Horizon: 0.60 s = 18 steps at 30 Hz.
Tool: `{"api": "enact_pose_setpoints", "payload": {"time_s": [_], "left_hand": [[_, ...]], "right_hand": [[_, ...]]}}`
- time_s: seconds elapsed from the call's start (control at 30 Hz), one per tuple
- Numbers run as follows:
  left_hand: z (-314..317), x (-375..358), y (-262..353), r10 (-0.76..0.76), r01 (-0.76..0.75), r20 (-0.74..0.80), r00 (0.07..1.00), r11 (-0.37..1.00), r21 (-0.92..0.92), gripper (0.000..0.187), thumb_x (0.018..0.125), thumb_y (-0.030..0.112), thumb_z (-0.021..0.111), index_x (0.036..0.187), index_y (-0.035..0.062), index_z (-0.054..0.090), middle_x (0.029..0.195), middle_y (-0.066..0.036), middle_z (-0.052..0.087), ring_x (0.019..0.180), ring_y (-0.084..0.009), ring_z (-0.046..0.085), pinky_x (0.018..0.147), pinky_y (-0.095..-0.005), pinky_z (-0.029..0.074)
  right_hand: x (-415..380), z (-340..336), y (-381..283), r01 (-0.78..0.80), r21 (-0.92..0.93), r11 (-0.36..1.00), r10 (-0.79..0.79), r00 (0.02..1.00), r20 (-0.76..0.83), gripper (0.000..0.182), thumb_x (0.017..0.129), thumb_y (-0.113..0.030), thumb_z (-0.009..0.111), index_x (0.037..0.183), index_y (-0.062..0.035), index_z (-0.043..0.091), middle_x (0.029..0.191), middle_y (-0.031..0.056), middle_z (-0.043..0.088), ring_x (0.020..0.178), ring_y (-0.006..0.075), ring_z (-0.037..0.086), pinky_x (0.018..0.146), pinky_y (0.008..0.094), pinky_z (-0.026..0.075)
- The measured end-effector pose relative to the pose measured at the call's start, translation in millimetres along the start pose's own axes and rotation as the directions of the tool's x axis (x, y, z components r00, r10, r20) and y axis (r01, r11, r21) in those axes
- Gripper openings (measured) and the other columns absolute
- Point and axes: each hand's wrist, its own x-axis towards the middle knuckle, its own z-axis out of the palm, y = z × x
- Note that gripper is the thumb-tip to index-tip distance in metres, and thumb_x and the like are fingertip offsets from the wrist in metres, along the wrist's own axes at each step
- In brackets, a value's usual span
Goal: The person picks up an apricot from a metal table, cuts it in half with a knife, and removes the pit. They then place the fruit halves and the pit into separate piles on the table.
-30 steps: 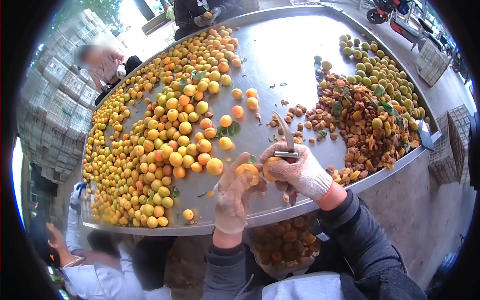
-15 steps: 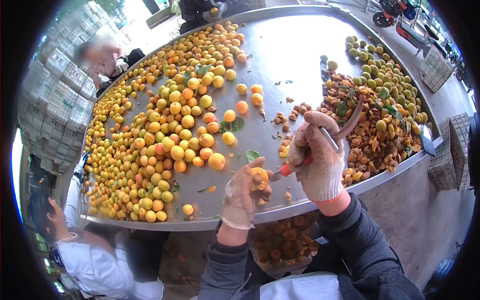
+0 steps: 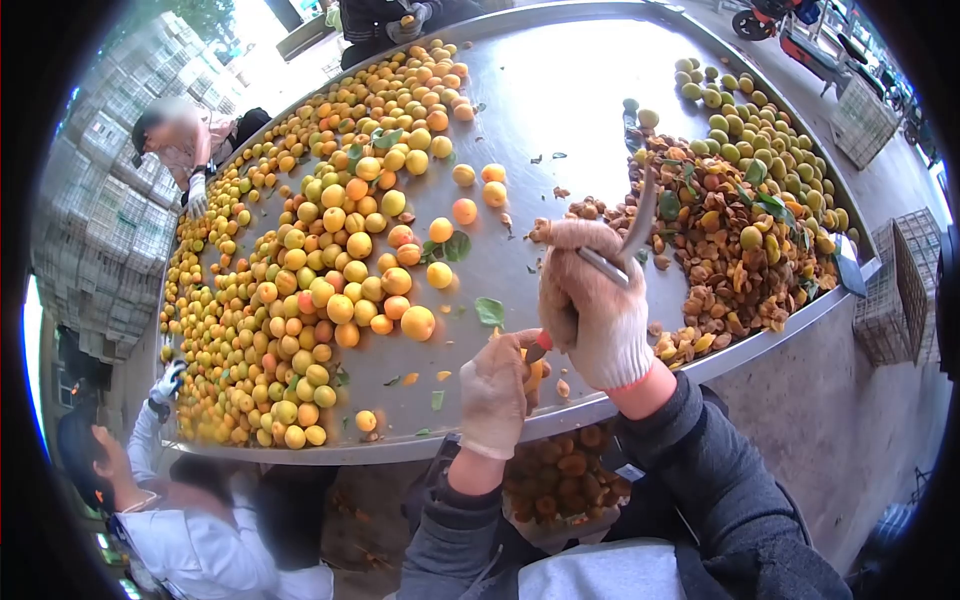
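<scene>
Heaped fruit [image 3: 341, 308], metal table [image 3: 560, 100] and stacked crates [image 3: 110, 200] show a processing workshop.

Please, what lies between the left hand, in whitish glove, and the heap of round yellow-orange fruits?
In the head view, one loose fruit, a small green leaf piece and small orange scraps lie there on the grey metal table.

No legible txt, nos. or signs; no labels/brands readable.
</scene>
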Motion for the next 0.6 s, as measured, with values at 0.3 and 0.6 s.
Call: {"api": "enact_pose_setpoints", "payload": {"time_s": [0.3,0.6], "left_hand": [[-14.7,9.0,-6.9,0.112,-0.041,0.224,0.968,0.954,-0.296,0.032,0.092,0.015,0.059,0.122,0.0033,0.059,0.105,-0.007,0.064,0.073,-0.0173,0.06,0.058,-0.024,0.048],[-37.3,26.3,-10.5,0.09,-0.107,-0.061,0.994,0.894,-0.435,0.045,0.091,0.018,0.064,0.131,0.0062,0.051,0.097,-0.005,0.061,0.082,-0.0188,0.061,0.075,-0.0334,0.052]], "right_hand": [[22.7,-12.9,37.5,-0.33,0.663,0.672,0.449,0.894,-0.01,0.015,0.096,-0.011,0.047,0.11,-0.012,0.054,0.065,-0.0012,0.043,0.041,0.0057,0.035,0.034,0.019,0.027],[-1.1,-2.6,24.7,0.061,-0.558,0.828,0.106,0.959,0.261,0.022,0.08,-0.005,0.067,0.103,-0.0066,0.067,0.082,0.0041,0.064,0.067,0.0148,0.062,0.062,0.0258,0.05]]}}
